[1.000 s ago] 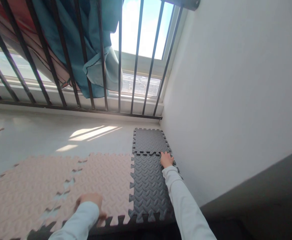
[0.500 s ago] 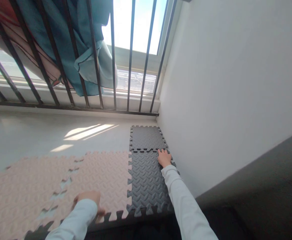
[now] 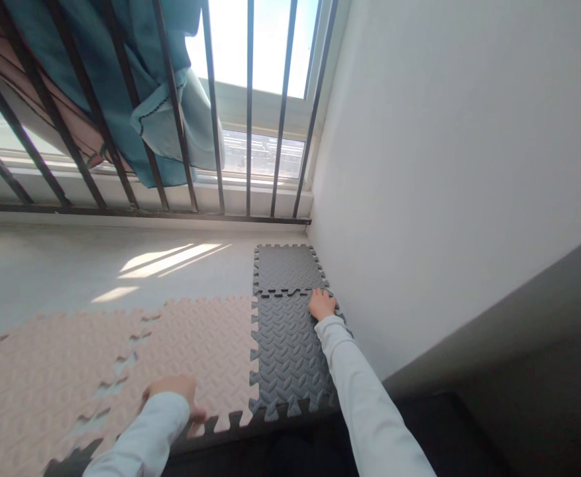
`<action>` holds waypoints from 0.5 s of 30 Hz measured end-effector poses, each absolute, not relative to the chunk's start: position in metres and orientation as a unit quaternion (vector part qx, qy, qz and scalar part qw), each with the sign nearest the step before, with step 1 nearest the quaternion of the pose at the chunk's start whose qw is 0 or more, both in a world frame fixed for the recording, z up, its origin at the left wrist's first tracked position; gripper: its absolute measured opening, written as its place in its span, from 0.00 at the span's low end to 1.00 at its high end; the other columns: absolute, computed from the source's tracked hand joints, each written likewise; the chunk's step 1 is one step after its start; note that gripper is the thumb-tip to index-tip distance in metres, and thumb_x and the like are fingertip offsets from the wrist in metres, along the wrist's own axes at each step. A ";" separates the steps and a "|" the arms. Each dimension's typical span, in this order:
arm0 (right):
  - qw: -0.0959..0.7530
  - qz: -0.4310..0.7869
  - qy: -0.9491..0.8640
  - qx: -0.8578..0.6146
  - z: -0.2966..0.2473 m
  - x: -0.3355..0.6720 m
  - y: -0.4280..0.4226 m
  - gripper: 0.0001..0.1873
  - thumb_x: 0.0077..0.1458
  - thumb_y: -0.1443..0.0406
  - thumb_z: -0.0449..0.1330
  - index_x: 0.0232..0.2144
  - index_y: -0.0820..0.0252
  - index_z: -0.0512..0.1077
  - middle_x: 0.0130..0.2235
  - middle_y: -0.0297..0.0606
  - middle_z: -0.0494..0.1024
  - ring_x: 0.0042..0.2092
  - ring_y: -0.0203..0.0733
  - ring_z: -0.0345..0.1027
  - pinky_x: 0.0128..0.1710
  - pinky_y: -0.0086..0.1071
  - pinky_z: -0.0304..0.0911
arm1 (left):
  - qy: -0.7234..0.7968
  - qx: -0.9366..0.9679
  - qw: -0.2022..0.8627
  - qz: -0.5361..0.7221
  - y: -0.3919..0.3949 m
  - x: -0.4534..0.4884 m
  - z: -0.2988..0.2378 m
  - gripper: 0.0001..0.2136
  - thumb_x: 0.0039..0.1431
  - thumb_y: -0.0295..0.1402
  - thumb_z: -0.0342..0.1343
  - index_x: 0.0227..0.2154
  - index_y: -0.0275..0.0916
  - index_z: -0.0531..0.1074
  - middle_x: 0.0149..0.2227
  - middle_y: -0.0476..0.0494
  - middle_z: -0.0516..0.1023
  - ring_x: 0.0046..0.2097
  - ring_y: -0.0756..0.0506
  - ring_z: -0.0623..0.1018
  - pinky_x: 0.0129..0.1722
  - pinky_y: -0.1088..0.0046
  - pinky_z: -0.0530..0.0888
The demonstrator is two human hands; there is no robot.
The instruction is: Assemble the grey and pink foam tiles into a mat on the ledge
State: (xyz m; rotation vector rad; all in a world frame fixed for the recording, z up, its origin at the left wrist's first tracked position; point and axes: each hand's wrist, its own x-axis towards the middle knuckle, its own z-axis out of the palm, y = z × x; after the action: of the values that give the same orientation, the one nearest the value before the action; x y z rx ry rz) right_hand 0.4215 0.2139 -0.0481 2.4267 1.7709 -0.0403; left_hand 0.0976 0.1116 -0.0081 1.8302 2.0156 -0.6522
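My right hand [image 3: 322, 304] rests on the near dark grey foam puzzle mat [image 3: 290, 351], by its far right corner and the seam. Its fingers are a little apart and point toward the far grey foam mat [image 3: 290, 266]. Over the front edge of a pink foam mat [image 3: 215, 351] lies my left hand [image 3: 175, 391], thumb stretched to the right. The other fingers of that hand are partly hidden. The pink mat's teeth meet the near grey mat along its left side.
Another pink foam mat [image 3: 46, 371] lies at left, with gaps along the seam. Beyond the mats is a pale floor [image 3: 71, 258] with sunlight patches. Dark railing bars [image 3: 250, 119] stand before a window and hanging cloth [image 3: 165, 126]. A white wall [image 3: 444, 146] rises at right.
The view has shifted slightly, so the mats and railing sit a little farther left and higher. Both hands remain at nearly the same spots on the mats.
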 end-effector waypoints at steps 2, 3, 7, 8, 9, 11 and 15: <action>0.069 -0.012 0.586 0.807 -0.046 0.419 0.215 0.26 0.54 0.72 0.36 0.53 0.64 0.59 0.57 0.52 0.57 0.53 0.45 0.52 0.48 0.44 0.49 | 0.695 0.643 0.185 -0.263 0.113 0.098 -0.009 0.20 0.30 0.37 0.59 0.33 0.40 0.75 0.42 0.36 0.76 0.43 0.36 0.74 0.41 0.55 0.68; 0.070 -0.012 0.582 0.810 -0.046 0.417 0.215 0.26 0.54 0.72 0.37 0.53 0.65 0.59 0.57 0.53 0.56 0.54 0.45 0.52 0.48 0.44 0.48 | 0.688 0.642 0.193 -0.280 0.114 0.099 -0.009 0.21 0.30 0.36 0.59 0.34 0.40 0.75 0.43 0.37 0.75 0.44 0.36 0.73 0.41 0.54 0.67; 0.073 -0.015 0.560 0.825 -0.051 0.418 0.212 0.27 0.54 0.70 0.37 0.56 0.64 0.54 0.59 0.58 0.49 0.57 0.52 0.46 0.47 0.50 0.45 | 0.687 0.640 0.191 -0.287 0.116 0.099 -0.010 0.20 0.29 0.35 0.58 0.33 0.41 0.75 0.45 0.38 0.75 0.42 0.35 0.74 0.41 0.52 0.67; 0.074 -0.019 0.558 0.826 -0.052 0.420 0.211 0.27 0.55 0.70 0.37 0.57 0.63 0.52 0.59 0.58 0.49 0.58 0.53 0.44 0.47 0.51 0.45 | 0.687 0.640 0.191 -0.286 0.116 0.099 -0.010 0.21 0.29 0.36 0.58 0.34 0.41 0.75 0.44 0.38 0.75 0.43 0.35 0.74 0.41 0.53 0.67; 0.077 -0.026 0.559 0.825 -0.053 0.422 0.210 0.27 0.55 0.70 0.38 0.58 0.62 0.51 0.59 0.58 0.49 0.58 0.53 0.43 0.47 0.52 0.45 | 0.687 0.641 0.191 -0.284 0.116 0.098 -0.009 0.21 0.30 0.36 0.58 0.35 0.40 0.74 0.44 0.37 0.75 0.43 0.35 0.73 0.41 0.54 0.67; 0.082 -0.037 0.566 0.820 -0.053 0.426 0.209 0.27 0.54 0.69 0.40 0.58 0.60 0.50 0.59 0.57 0.49 0.58 0.53 0.43 0.46 0.52 0.46 | 0.682 0.644 0.192 -0.289 0.115 0.098 -0.007 0.22 0.32 0.37 0.58 0.36 0.40 0.74 0.44 0.36 0.75 0.44 0.36 0.73 0.40 0.56 0.68; 0.081 -0.036 0.583 0.808 -0.049 0.429 0.208 0.27 0.54 0.69 0.40 0.58 0.57 0.50 0.58 0.55 0.52 0.56 0.52 0.46 0.46 0.54 0.47 | 0.676 0.646 0.189 -0.299 0.115 0.100 -0.001 0.23 0.33 0.36 0.58 0.39 0.38 0.73 0.45 0.35 0.74 0.45 0.36 0.73 0.41 0.55 0.68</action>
State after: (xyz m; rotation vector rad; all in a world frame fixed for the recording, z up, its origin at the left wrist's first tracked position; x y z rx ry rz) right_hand 0.4292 0.2078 -0.0492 2.4144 1.7416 -0.1084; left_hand 0.1003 0.1147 -0.0013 1.8165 1.9015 -0.8398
